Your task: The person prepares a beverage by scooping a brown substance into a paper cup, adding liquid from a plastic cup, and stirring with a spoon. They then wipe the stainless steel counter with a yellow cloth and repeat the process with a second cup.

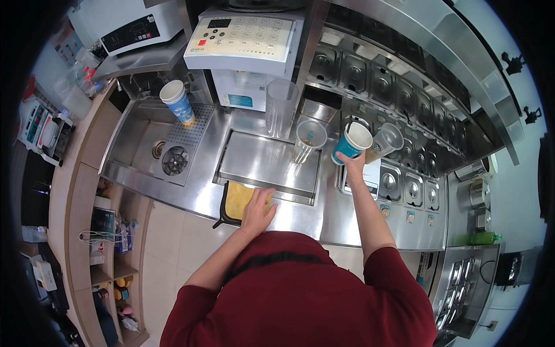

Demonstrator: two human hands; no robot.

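In the head view, my right hand (353,165) grips a teal paper cup (347,149) by its lower side; its white rim faces up. A clear plastic cup (383,141) stands tilted in the view just right of that hand, by a white kitchen scale (370,178). My left hand (259,211) lies over the right part of a folded yellow cloth (238,197) at the counter's front edge, fingers extended and thumb apart. The cloth rests on a black-edged holder (223,212). Another clear cup (307,143) with a little content stands on the recessed steel plate (264,158).
A tall clear pitcher (280,108) stands below a white dispenser (243,39) with a keypad. Stacked blue paper cups (177,102) stand beside the sink (134,134). Lidded steel containers (381,84) line the right side, under a steel shelf (459,56).
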